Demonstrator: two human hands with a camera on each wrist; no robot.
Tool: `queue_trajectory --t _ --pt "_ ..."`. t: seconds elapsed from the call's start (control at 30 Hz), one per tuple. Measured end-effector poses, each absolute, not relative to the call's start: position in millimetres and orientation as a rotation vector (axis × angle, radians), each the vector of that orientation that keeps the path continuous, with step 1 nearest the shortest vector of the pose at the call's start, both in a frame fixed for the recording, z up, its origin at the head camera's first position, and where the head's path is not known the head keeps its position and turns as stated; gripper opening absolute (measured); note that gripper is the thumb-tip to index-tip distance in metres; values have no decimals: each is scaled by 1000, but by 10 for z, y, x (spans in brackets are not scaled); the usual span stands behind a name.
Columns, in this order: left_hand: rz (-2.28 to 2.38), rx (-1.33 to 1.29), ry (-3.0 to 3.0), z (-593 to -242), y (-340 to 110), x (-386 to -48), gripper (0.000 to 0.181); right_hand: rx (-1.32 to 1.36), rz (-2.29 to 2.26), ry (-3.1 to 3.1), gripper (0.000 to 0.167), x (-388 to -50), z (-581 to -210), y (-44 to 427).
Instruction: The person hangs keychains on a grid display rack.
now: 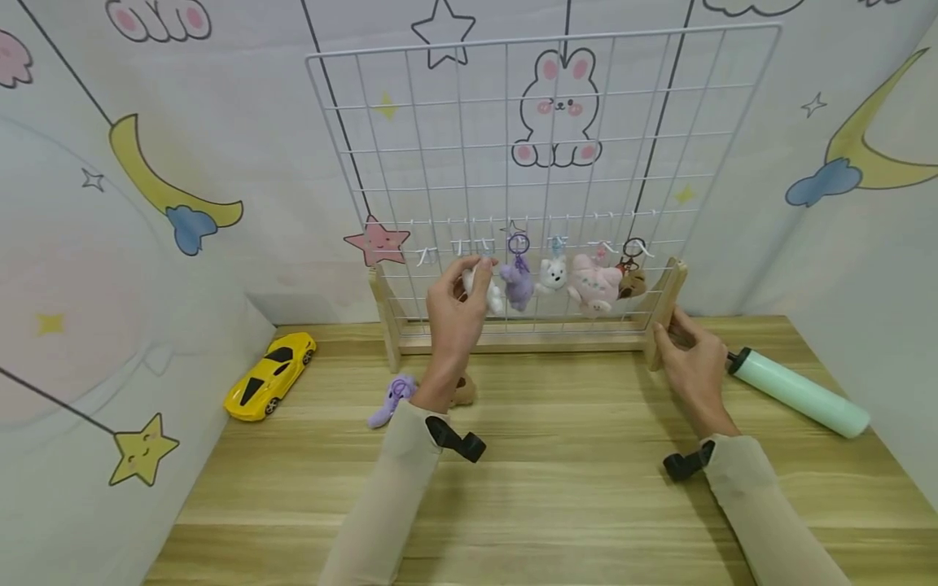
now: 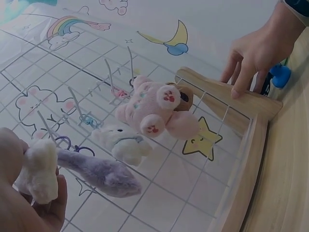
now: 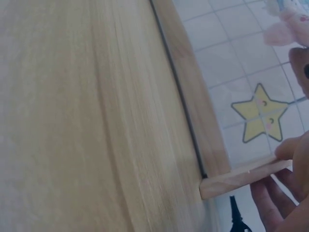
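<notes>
White plush: the small white plush is in the left hand, at the front of the wire grid, just below one of the white hooks; whether it hangs from a hook cannot be told.
Hands: well apart from each other; the left hand pinches the white plush between thumb and fingers, and the right hand grips the right upright of the wooden stand, thumb on one side and fingers on the other.
Hanging row: to the right of the white plush hang a purple plush on a purple ring, a white bear plush, a pink plush and, partly behind the pink one, a brown plush.
Wooden stand: its base bar runs along the bottom of the grid, which leans back toward the wall.
Tabletop: on the wood-grain tabletop, a second purple plush and a brown item lie beside the left forearm, which partly covers them.
Left edge: a yellow toy car sits near the wall.
Right edge: a mint-green cylinder with a black end lies beside the right hand.
Wall: printed with stars, moons and a rabbit.
Sleeves: pale, with a black mount at each wrist.
</notes>
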State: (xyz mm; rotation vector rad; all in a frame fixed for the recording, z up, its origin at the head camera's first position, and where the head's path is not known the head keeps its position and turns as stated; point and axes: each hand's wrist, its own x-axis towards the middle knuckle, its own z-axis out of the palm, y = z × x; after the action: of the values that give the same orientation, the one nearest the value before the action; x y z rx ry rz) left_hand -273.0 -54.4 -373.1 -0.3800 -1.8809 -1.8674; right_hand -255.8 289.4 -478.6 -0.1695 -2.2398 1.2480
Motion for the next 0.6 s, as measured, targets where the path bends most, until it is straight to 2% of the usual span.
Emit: queue_trajectory --t 0.2,0.47,0.6 --pt "-1893 -290 -1888 -3761 -533 -2749 29 -164 1247 -2241 50 -2553 -4792 2898" --pt "-1871 -180 -1842 -3872 -574 -2713 48 -177 1249 -2240 50 -2556 -4776 2892" --pt "-1824 -219 -1834 -3932 -609 -2669 41 -179 1250 -2239 49 -2563 -4767 2898"
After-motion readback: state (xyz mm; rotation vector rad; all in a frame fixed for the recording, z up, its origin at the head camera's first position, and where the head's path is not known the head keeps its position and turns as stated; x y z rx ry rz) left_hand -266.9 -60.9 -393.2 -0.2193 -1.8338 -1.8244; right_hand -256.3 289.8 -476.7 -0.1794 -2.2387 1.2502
